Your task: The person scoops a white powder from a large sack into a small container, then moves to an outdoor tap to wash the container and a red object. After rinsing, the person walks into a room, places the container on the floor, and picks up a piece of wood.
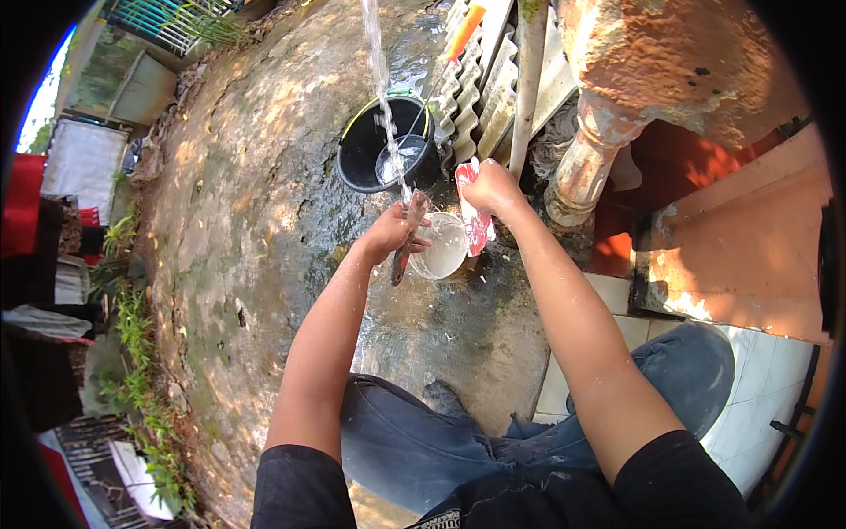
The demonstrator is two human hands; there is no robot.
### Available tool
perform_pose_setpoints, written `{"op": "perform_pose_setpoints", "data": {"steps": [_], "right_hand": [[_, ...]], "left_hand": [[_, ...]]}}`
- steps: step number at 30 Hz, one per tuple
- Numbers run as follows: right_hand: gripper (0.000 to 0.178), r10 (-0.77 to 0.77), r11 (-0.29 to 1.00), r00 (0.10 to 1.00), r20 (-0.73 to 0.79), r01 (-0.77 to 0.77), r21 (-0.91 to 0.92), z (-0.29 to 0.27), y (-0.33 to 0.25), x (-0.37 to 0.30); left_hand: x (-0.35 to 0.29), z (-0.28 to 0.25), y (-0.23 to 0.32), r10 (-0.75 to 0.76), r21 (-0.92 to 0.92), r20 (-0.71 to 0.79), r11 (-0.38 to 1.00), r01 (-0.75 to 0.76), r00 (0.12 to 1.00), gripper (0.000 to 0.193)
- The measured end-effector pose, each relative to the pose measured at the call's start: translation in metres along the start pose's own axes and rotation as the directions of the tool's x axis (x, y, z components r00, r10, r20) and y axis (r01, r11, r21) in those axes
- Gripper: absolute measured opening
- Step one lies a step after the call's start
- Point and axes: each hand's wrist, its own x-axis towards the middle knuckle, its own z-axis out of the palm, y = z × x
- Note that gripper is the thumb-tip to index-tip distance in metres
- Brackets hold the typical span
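Observation:
My left hand (388,231) is under a falling stream of water (385,106). It grips a narrow, dark, flat tool (401,264) whose exact kind I cannot make out, its fingers partly bent around it. My right hand (495,190) is closed on a red flat piece (477,231) smeared with white, which is held upright along the right rim of a small pale tub (443,275). Cloudy whitish liquid fills part of that tub. Just beyond my hands a black bucket (357,163) with a yellow-green handle holds a clear round container (407,152).
Corrugated sheets (480,97) and a pole (529,84) lean behind my right hand. A worn pillar (586,163) and an orange ledge (740,238) stand at the right. Wet rough concrete (264,220) spreads leftward to a strip of plants (132,344). Pale tiles (608,295) lie near my knee.

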Motion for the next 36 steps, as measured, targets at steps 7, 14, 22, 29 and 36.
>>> {"op": "perform_pose_setpoints", "data": {"steps": [7, 14, 22, 29, 36], "right_hand": [[0.038, -0.056, 0.998, 0.998, 0.032, 0.055, 0.007, 0.009, 0.018, -0.015], [0.041, -0.021, 0.999, 0.998, 0.061, 0.024, -0.040, 0.014, 0.044, -0.020], [0.060, 0.086, 0.987, 0.947, 0.309, -0.038, -0.158, 0.068, 0.182, -0.028], [0.084, 0.053, 0.976, 0.999, 0.014, -0.048, -0.213, 0.095, 0.191, -0.061], [0.069, -0.311, 0.933, 0.918, -0.246, 0.244, -0.266, 0.087, 0.091, -0.051]], "left_hand": [[0.037, 0.001, 0.007, -0.009, 0.242, -0.157, 0.969, 0.047, 0.988, 0.041], [0.046, -0.010, 0.006, 0.104, 0.002, 0.082, 0.995, -0.104, 0.991, 0.031], [0.032, 0.024, 0.002, 0.076, -0.039, -0.031, 0.996, -0.077, 0.997, 0.047], [0.045, 0.009, -0.042, 0.255, -0.186, -0.125, 0.943, -0.275, 0.959, 0.017], [0.055, 0.003, -0.052, 0.020, -0.290, -0.172, 0.955, -0.070, 0.985, 0.040]]}}
